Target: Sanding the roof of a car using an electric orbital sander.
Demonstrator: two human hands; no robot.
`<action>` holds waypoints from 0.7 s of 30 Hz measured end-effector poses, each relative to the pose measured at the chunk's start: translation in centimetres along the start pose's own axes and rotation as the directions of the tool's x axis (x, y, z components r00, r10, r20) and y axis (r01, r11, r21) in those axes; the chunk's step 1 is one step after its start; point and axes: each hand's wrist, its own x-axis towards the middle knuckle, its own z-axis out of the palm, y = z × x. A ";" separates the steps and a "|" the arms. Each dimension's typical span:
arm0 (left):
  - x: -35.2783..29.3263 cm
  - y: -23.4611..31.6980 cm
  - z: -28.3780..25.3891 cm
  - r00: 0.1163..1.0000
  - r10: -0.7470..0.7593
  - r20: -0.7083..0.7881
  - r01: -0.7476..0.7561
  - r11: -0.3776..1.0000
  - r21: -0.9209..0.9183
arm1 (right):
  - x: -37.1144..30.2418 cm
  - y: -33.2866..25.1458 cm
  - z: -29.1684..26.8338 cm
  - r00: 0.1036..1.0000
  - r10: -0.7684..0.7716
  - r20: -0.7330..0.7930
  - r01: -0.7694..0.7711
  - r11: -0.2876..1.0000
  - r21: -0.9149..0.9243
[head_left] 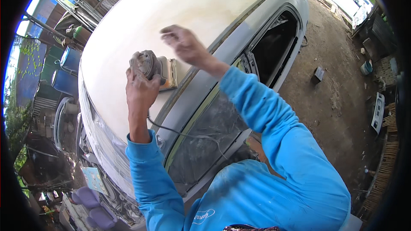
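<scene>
My left hand [141,92] is wrapped round a dusty electric sheet sander [147,64]. The sander's flat pad rests on the pale, cream-coloured roof [124,30] of a car, close to the roof's near edge. A thin dark cord [184,134] runs from beneath my left wrist down across the side of the car. Over the roof, right of the sander and apart from it, is my right hand [184,45]. Its fingers point left, a little bent and blurred, with nothing visible in them. Both hands look dusty.
Clear plastic sheeting [102,132] covers the car's left end. A dusty side window [205,137] lies below the roof edge; another window opening [278,42] is dark. Blue drums [65,81] stand at left. On the dirt ground at right are a small box [318,74] and a bucket [366,67].
</scene>
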 end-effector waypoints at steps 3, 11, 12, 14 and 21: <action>3.8 2.6 0.9 0.995 -0.035 0.094 0.032 0.999 0.033 | -0.5 4.9 -9.9 0.950 -0.138 -0.280 0.056 0.958 -0.282; 14.0 10.9 8.3 0.978 0.145 0.151 -0.179 0.953 0.245 | -1.0 15.5 -20.8 0.761 -0.476 -0.441 0.102 0.759 -0.643; 15.3 11.8 9.4 0.973 0.173 0.155 -0.208 0.947 0.244 | -0.9 16.0 -20.9 0.751 -0.465 -0.469 0.099 0.781 -0.616; 17.6 13.3 11.5 0.963 0.222 0.154 -0.254 0.937 0.238 | -1.1 16.3 -20.9 0.744 -0.451 -0.493 0.083 0.795 -0.601; 23.5 18.6 16.5 0.933 0.302 0.194 -0.344 0.907 0.244 | -1.2 15.9 -20.9 0.735 -0.458 -0.500 0.130 0.819 -0.559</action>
